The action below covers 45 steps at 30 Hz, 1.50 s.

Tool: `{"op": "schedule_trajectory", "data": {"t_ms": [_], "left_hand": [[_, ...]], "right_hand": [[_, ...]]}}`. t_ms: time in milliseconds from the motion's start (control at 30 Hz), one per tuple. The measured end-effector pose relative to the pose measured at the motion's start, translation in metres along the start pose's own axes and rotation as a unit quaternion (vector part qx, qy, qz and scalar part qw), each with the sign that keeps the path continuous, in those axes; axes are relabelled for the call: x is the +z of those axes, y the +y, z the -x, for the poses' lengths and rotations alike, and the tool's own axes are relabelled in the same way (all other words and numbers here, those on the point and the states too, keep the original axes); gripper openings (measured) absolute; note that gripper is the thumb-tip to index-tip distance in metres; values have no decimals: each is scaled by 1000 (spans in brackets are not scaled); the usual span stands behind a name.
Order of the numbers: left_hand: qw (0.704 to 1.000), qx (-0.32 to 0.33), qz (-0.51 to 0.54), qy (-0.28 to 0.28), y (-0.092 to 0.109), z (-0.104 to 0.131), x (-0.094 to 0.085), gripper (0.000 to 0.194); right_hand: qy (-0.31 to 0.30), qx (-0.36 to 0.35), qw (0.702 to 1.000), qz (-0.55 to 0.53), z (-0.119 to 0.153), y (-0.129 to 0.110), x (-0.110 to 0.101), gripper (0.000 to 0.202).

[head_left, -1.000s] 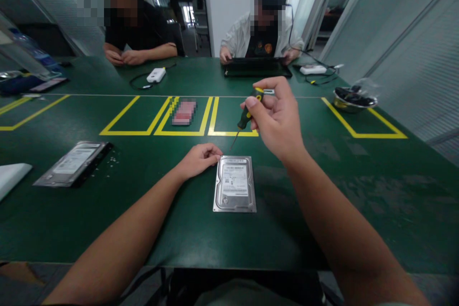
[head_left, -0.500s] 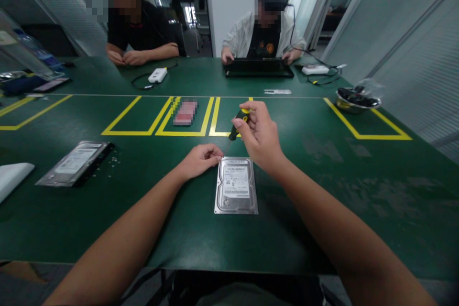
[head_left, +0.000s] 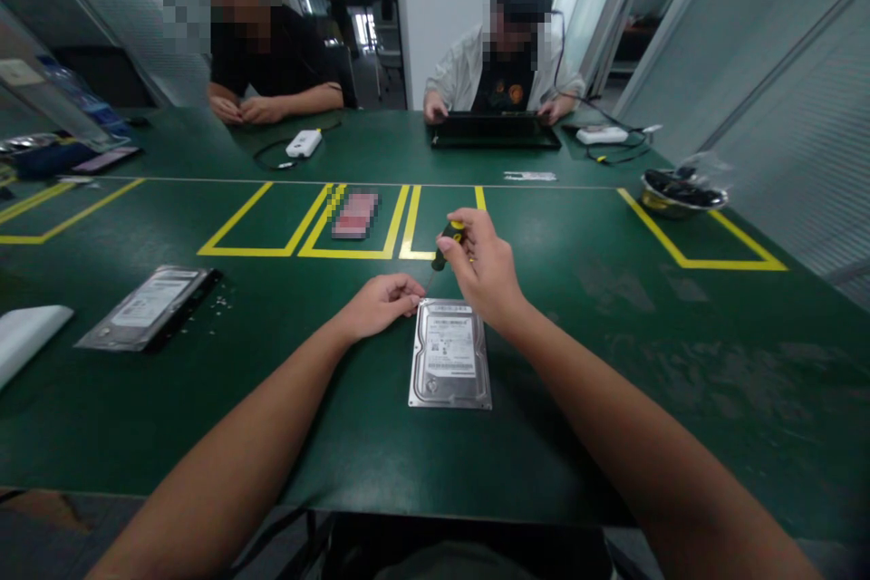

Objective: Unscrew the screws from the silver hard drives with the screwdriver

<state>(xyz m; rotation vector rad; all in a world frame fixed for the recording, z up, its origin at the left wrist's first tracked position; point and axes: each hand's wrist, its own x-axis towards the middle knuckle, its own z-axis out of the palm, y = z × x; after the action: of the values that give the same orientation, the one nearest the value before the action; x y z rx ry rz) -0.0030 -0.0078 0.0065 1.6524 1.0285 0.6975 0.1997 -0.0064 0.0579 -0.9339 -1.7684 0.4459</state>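
A silver hard drive (head_left: pixel 449 353) with a white label lies flat on the green table in front of me. My right hand (head_left: pixel 486 267) grips the black-and-yellow handle of a screwdriver (head_left: pixel 449 240). Its thin shaft slants down to the drive's far left corner. Beside that corner, my left hand (head_left: pixel 387 304) has its thumb and forefinger pinched together around the screwdriver's tip. Whatever lies between those fingertips is too small to make out.
At left lie another hard drive (head_left: pixel 153 304) in a clear bag, tiny loose screws (head_left: pixel 216 306) and a white object (head_left: pixel 31 331). Farther off are a pink-red pixelated item (head_left: pixel 354 216) and a metal bowl (head_left: pixel 683 199). Two people sit opposite, one holding a black frame (head_left: pixel 496 131).
My right hand and the screwdriver have shifted slightly down and to the left. The left hand stays at the drive's corner. The whole view has shifted a little.
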Motion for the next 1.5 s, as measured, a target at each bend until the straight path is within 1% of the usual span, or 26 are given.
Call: {"op": "schedule_trajectory", "data": {"t_ms": [100, 300, 467, 633, 767, 900, 1000, 1067, 1167, 1300, 1400, 1500], "left_hand": [[1000, 6, -13, 1, 0, 0, 0, 19], [999, 18, -38, 8, -4, -1, 0, 17], [1000, 9, -21, 6, -3, 0, -1, 17], [999, -29, 15, 3, 3, 1, -2, 17], [998, -51, 25, 14, 7, 3, 0, 15], [994, -80, 72, 29, 7, 6, 3, 19], [987, -114, 103, 48, 7, 7, 7, 22], [984, -124, 116, 53, 8, 9, 8, 24], [984, -116, 127, 49, 9, 9, 8, 27], [988, -94, 113, 41, 7, 9, 8, 27], [989, -96, 107, 40, 7, 9, 8, 27], [987, -109, 113, 40, 7, 9, 7, 26]], "right_hand": [[3, 0, 1000, -6, 0, 3, 2, 27], [-1, 6, 1000, -4, 0, 1, 2, 24], [-3, 14, 1000, -22, 1, 0, 3, 25], [2, 15, 999, -45, 3, -3, 5, 26], [4, 6, 999, -44, 2, -8, 3, 21], [1, -4, 999, -34, -1, -11, 0, 19], [-6, 3, 998, -60, -2, -10, 1, 20], [-6, 12, 997, -73, -2, -9, 1, 21], [5, 32, 997, -70, -2, -8, 2, 22], [22, 51, 997, -61, -2, -8, 3, 23], [23, 45, 997, -55, -2, -9, 2, 21], [18, 25, 999, -34, -2, -13, -1, 20]]}}
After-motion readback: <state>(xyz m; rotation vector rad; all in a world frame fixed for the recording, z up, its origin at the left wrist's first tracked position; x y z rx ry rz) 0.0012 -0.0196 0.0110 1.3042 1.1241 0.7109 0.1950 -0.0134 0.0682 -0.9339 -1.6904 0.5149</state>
